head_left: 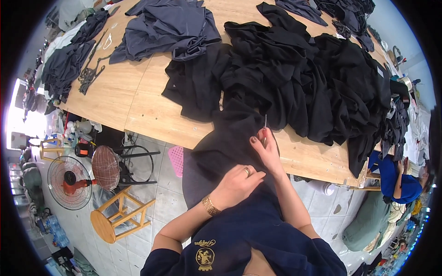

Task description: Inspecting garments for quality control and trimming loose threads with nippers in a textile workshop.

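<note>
My right hand is closed around a small tool with a thin pointed metal tip; its handle is mostly hidden in my fingers, so I cannot tell its exact kind. A black garment hangs from the table edge down over my lap. Lower and to the left, my left hand, with a ring and a gold bracelet, has its fingers curled together on the garment's dark cloth. Behind my hands lies a large heap of black garments across the table.
The wooden table spans the front. Grey-blue garments lie at the far left, with black scissors beside them. Left on the floor stand a fan, a wooden stool and a round-seated chair. A person in blue is at the right.
</note>
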`<state>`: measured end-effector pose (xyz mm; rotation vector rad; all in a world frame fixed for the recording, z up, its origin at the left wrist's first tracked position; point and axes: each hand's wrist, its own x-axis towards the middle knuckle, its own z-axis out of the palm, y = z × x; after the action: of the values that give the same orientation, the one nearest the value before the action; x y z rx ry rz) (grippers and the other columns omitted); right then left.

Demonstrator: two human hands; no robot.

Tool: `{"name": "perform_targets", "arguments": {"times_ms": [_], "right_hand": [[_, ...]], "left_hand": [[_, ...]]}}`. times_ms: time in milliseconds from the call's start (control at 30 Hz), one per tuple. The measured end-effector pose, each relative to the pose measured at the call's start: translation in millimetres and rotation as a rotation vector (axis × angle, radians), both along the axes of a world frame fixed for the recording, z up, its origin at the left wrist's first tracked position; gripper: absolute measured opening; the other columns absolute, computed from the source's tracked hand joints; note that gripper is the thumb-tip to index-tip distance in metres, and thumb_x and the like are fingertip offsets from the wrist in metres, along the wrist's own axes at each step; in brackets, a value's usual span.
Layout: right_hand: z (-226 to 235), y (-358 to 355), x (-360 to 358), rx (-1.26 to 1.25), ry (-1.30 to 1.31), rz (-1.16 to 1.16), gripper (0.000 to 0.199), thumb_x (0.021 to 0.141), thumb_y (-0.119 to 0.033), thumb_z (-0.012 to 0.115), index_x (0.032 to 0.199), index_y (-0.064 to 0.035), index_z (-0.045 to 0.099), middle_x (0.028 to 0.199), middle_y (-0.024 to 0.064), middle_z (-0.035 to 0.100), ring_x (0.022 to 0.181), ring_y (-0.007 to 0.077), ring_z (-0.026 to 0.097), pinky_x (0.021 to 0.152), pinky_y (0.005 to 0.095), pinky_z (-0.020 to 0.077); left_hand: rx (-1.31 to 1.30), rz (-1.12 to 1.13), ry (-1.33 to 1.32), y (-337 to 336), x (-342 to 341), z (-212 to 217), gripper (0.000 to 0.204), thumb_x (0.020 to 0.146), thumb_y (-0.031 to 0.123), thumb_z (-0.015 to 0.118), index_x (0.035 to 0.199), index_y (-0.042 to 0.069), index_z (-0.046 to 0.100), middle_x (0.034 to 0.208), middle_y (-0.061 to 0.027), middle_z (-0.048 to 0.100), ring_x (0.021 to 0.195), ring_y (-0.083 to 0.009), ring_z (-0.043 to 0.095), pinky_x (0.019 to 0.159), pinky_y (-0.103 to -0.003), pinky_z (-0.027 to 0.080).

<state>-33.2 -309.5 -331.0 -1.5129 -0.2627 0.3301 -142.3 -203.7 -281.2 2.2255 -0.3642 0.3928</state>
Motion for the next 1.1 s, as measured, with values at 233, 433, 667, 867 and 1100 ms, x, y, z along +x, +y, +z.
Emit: {"name": "perform_targets", "arguments": {"times_ms": [233, 433, 667, 867, 1100], "right_hand": [[-9.3, -12.8, -5.7, -0.248, -0.039, 0.022, 0.036, 0.072, -0.007, 0.071, 0.079, -0.0080, 0.035, 0.075, -0.0033, 0.030, 0.064, 0.0063, 0.029, 0.055, 0.0214, 0.0285], [11.1, -17.7, -3.8, -0.082, -0.031, 0.022, 0.035, 0.071, -0.004, 0.068, 0.079, -0.0092, 0.035, 0.077, -0.0036, 0.030, 0.071, 0.0064, 0.030, 0.063, 0.0185, 0.0278], [14.4, -37.0, 3.6, -0.254, -0.095, 0.025, 0.031, 0.069, -0.002, 0.063, 0.081, -0.0065, 0.035, 0.077, -0.0018, 0.030, 0.071, 0.0075, 0.031, 0.063, 0.0185, 0.0277], [20.7, -33.6, 2.5, -0.419, -0.205, -0.083, 0.025, 0.072, -0.002, 0.062, 0.087, -0.0035, 0.042, 0.074, 0.0035, 0.037, 0.067, 0.0101, 0.037, 0.061, 0.0238, 0.0349], [46.1, -12.8, -8.3, -0.284, -0.333, -0.007, 0.020, 0.076, 0.003, 0.058, 0.091, -0.0036, 0.047, 0.070, 0.0044, 0.046, 0.057, 0.0118, 0.043, 0.053, 0.0243, 0.0374]], "left_hand": [[-1.012, 0.086, 0.750, -5.5, -23.5, -36.4, 0.018, 0.086, 0.005, 0.055, 0.104, 0.000, 0.056, 0.092, -0.0069, 0.061, 0.086, -0.0113, 0.061, 0.078, -0.024, 0.050], [-1.967, 0.409, 0.827, 41.3, -7.6, -45.1, 0.028, 0.090, 0.026, 0.054, 0.105, 0.002, 0.054, 0.095, -0.0081, 0.062, 0.070, -0.0104, 0.060, 0.057, -0.020, 0.047], [-2.197, 0.371, 0.696, 37.1, 11.2, -40.1, 0.009, 0.087, 0.015, 0.059, 0.090, 0.006, 0.059, 0.088, -0.0035, 0.060, 0.087, -0.0121, 0.059, 0.057, -0.018, 0.047], [-2.266, 0.254, 0.746, 31.1, 20.4, -30.1, 0.013, 0.090, 0.016, 0.056, 0.083, 0.006, 0.060, 0.076, -0.0026, 0.060, 0.089, -0.0160, 0.061, 0.059, -0.019, 0.051], [-1.963, 0.299, 0.676, 23.2, 20.8, -7.0, 0.017, 0.089, 0.020, 0.057, 0.096, 0.005, 0.057, 0.096, -0.0069, 0.059, 0.100, -0.0213, 0.058, 0.076, -0.028, 0.050]]}}
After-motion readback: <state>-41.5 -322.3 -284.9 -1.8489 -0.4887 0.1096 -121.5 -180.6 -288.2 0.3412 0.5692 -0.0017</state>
